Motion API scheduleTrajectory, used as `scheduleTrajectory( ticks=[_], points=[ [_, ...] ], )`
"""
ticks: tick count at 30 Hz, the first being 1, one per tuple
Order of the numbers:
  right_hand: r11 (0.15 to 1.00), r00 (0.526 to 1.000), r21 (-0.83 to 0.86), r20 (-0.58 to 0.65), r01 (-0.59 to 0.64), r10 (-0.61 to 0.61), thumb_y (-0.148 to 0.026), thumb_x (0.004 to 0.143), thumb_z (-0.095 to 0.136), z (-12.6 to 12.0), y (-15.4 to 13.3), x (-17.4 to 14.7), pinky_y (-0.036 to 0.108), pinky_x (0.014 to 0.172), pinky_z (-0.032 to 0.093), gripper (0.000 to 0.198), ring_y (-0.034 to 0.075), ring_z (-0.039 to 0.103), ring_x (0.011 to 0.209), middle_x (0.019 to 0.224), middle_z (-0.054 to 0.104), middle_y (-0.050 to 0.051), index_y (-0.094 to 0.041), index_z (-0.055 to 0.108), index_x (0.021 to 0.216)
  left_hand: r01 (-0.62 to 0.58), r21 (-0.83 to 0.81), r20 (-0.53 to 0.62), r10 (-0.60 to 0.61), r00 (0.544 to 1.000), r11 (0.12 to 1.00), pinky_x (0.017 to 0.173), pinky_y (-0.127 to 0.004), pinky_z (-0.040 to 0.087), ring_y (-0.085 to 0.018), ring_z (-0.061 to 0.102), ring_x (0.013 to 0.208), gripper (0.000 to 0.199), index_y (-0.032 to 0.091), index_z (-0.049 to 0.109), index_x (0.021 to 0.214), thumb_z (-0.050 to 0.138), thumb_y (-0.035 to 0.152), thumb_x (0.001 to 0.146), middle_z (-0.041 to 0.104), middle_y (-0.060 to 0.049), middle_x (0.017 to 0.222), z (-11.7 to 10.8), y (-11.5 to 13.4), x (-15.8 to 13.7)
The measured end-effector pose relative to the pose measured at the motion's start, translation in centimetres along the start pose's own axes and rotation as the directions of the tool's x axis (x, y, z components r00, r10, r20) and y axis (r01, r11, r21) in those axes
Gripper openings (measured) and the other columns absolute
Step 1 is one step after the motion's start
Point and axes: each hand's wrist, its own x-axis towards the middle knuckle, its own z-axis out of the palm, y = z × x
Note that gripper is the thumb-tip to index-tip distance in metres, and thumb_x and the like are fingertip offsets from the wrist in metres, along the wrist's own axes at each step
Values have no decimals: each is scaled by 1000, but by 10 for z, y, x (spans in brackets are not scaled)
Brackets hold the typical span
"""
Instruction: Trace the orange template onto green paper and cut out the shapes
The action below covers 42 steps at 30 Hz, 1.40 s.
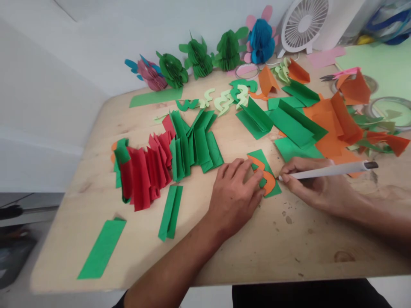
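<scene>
My left hand [236, 192] lies on the table with its fingers apart. Its fingertips press an orange paper cutout [269, 183] with a wavy edge flat onto a green paper piece [256, 155]. My right hand [314, 184] is closed around a white pen [334, 171] with a dark end. The pen's tip meets the green paper just right of the orange cutout's edge. Left of my left hand stand folded green strips [195, 143] and folded red strips [141, 175]. A narrow folded green strip [171, 211] lies closer to me.
Several honeycomb paper figures, including a blue one [261, 40], line the wall beside a white fan [303, 25]. Orange folded papers [334, 119], pink-handled scissors [346, 72] and a tape roll [393, 112] sit at the right. A green strip [102, 248] lies front left.
</scene>
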Motion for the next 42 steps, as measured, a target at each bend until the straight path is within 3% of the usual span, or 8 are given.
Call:
scheduleTrajectory(
  ticks=[17, 42],
  points=[
    [999, 999, -31, 43, 32, -30, -20, 82, 55, -1, -8, 1, 25, 42, 37, 12, 12, 50, 45, 55, 59, -3, -22, 59, 71, 3, -4, 7, -3, 1000, 1000, 96, -49, 40, -30, 51, 117, 30, 18, 63, 113, 52, 32, 89, 59, -15, 127, 0, 0, 0],
    [992, 988, -28, 102, 123, -119, -19, 85, 54, 4, -5, -5, 24, 49, 41, 12, 13, 57, 54, 62, 64, -2, -20, 62, 76, 9, -2, 0, -9, 1000, 1000, 96, -49, 41, -31, 50, 119, 31, 17, 64, 113, 52, 34, 89, 59, -15, 126, 2, 0, 0]
  ],
)
